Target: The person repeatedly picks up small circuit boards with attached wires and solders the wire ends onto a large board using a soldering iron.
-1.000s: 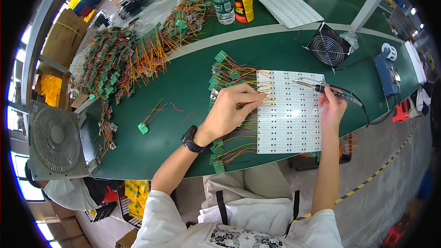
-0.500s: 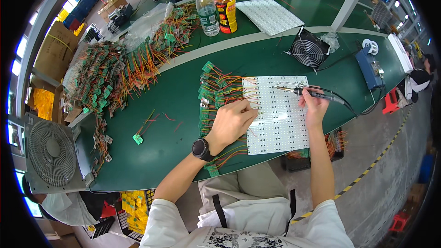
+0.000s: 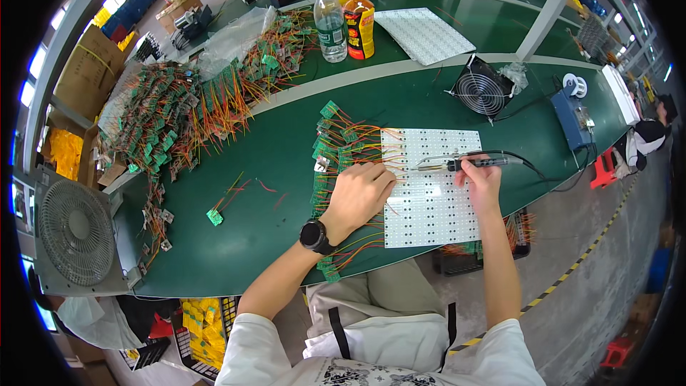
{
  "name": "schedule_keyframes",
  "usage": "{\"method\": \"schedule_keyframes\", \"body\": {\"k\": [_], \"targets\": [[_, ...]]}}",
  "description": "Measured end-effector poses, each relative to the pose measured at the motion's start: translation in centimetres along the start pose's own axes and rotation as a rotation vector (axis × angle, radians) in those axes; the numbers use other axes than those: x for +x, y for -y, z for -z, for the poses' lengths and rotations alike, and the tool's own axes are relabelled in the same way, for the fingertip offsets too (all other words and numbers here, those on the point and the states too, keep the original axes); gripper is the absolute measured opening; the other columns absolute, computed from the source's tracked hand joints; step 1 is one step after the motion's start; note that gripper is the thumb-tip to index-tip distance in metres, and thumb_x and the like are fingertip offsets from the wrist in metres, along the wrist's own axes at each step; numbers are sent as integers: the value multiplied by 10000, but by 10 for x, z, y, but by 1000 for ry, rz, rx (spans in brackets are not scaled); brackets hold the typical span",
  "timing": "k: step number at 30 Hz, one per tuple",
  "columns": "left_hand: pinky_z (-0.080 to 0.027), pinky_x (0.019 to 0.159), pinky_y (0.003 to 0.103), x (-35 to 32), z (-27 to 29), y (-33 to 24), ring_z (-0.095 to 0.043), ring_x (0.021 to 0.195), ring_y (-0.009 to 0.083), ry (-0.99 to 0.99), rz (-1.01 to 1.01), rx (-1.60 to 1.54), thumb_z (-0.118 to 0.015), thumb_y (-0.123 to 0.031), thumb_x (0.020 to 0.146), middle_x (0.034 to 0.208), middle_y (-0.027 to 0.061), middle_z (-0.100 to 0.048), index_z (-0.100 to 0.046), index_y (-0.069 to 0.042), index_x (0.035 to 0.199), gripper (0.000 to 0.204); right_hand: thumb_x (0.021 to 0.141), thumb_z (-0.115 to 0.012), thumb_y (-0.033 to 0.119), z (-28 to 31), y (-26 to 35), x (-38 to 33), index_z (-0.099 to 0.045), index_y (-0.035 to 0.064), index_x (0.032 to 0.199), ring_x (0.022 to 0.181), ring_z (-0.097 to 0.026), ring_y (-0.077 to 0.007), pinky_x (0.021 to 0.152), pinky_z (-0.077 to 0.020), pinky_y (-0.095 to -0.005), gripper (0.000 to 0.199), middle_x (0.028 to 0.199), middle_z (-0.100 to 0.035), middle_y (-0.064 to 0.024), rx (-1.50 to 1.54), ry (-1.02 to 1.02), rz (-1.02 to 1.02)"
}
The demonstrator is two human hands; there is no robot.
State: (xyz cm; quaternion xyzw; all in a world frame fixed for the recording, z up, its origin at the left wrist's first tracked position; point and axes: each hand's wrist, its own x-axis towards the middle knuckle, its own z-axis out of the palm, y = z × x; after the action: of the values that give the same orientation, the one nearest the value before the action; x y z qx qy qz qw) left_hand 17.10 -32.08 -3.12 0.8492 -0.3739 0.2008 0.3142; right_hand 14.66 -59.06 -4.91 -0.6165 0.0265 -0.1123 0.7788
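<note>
My right hand (image 3: 480, 184) grips a black-handled soldering iron (image 3: 464, 164) with a thin feed tube along it. Its tip points left, low over a white panel (image 3: 439, 207) dotted with rows of pads. My left hand (image 3: 361, 193), a black watch on its wrist, rests at the panel's left edge with fingers pinched together; what they hold is hidden. Small green circuit boards (image 3: 327, 149) stand in a column left of the panel, partly behind that hand. Their red and orange wires (image 3: 368, 136) reach onto the panel's left side.
A large heap of wired circuit boards (image 3: 161, 118) covers the bench's left. One loose board (image 3: 214, 216) lies nearer. Behind the panel are a black fan (image 3: 482, 93), two bottles (image 3: 331, 28) and another white panel (image 3: 425, 34). A blue soldering station (image 3: 572, 118) stands right.
The soldering iron has come down and slightly left over the panel, its handle now nearly level. My left hand stays at the panel's left edge. The whole view has shifted slightly.
</note>
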Motion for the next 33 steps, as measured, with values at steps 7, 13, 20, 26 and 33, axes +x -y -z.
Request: {"method": "schedule_keyframes", "body": {"k": [7,13,20,26,33], "targets": [[-475,610,379,0,-1,5,-586,662,252,37,-5,20,-689,-126,809,727,57,-587,-646,-71,799,71,840,-666,46,5,-5,2,-598,-65,962,561,-600,-181,510,-453,-283,178,755,-629,-118,-50,80,6],[-469,605,376,1,-5,6,-579,652,246,39,-14,40,-688,-126,811,724,54,-584,-648,-72,800,68,837,-673,29,7,-5,1,-608,-75,956,585,-610,-163,516,-471,-267,171,754,-630,-115,-76,109,-10],[-470,607,378,0,-6,5,-578,649,252,32,2,52,-689,-121,804,716,60,-580,-655,-72,810,60,838,-666,27,6,-5,0,-611,-71,964,589,-611,-162,529,-475,-267,169,746,-631,-112,-87,117,7],[-470,609,382,-2,-7,6,-580,655,262,43,14,38,-683,-124,809,733,62,-591,-649,-70,808,64,838,-664,25,6,-4,-1,-609,-71,968,593,-611,-160,535,-472,-265,171,744,-632,-112,-95,117,0],[-470,607,383,-2,-6,5,-582,654,267,37,21,43,-681,-125,811,742,62,-597,-645,-69,810,66,840,-667,30,5,-5,0,-610,-72,972,594,-611,-158,536,-472,-262,176,739,-633,-113,-95,109,-6]]}}
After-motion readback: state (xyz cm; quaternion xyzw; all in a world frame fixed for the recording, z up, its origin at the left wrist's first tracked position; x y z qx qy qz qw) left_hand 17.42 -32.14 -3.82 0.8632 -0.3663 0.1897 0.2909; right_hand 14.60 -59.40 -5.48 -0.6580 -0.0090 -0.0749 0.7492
